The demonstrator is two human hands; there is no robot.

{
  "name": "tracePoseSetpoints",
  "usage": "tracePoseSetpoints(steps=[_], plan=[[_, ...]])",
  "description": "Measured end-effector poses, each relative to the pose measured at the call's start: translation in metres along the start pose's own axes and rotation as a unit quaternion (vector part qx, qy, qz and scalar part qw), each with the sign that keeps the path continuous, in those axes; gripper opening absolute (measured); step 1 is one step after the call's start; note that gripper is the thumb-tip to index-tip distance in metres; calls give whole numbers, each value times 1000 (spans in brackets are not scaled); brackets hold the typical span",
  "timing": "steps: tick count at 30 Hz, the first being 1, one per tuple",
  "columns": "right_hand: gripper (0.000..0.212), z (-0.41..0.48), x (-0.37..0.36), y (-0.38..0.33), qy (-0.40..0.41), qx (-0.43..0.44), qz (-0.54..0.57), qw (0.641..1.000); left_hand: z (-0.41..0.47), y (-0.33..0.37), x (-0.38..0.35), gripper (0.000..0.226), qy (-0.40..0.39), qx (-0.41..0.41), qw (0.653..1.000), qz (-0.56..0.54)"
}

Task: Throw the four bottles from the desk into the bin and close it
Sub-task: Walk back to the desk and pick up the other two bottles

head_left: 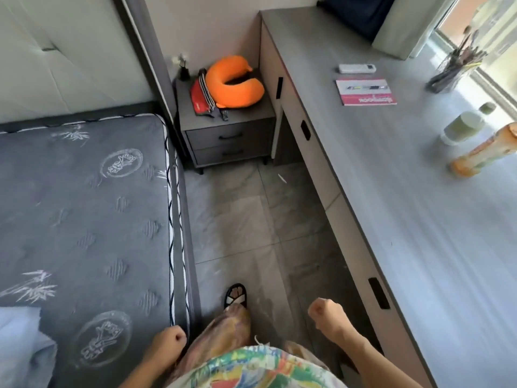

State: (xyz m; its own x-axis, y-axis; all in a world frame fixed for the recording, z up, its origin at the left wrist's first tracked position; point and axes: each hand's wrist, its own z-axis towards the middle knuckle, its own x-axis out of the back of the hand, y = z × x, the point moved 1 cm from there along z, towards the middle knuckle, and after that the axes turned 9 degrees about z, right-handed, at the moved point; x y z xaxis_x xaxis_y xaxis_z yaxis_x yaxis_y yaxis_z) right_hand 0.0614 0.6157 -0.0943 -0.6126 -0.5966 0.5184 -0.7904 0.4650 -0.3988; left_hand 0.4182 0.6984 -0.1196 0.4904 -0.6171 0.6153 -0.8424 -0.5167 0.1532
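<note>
Both our hands are low and empty: left hand (169, 340) a loose fist by the mattress (84, 208) edge, right hand (326, 313) a fist beside the desk (405, 197). Bottles on desk far right: orange bottle (484, 151) lying, two pale ones (463, 127) behind. Pink booklet (365, 91) text upside down, unreadable.

Orange bottle (484, 152) on surface (405, 191) blurred, top cut by right edge, label unreadable. Pale green containers (463, 127) beside it blurred, kind unclear. Pink booklet (366, 91) print too soft to read. Bin not visible. Right foot hidden under clothing.
</note>
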Motion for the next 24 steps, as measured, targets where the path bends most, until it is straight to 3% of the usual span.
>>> tracePoseSetpoints(steps=[6,10,15,19,24], plan=[[21,21,18,-24,5,-96,80,992,78,90,114,27,1,-91,995,41],[21,34,26,-24,-2,-145,102,984,128,163,154,14,-15,-166,984,63],[31,74,55,-40,10,-178,117,977,182,235,189,16,-18,-208,971,117],[26,118,102,-68,37,-153,149,976,213,280,217,11,-41,-213,964,153],[18,160,179,-111,79,-75,213,971,237,339,257,21,-48,-217,951,213]])
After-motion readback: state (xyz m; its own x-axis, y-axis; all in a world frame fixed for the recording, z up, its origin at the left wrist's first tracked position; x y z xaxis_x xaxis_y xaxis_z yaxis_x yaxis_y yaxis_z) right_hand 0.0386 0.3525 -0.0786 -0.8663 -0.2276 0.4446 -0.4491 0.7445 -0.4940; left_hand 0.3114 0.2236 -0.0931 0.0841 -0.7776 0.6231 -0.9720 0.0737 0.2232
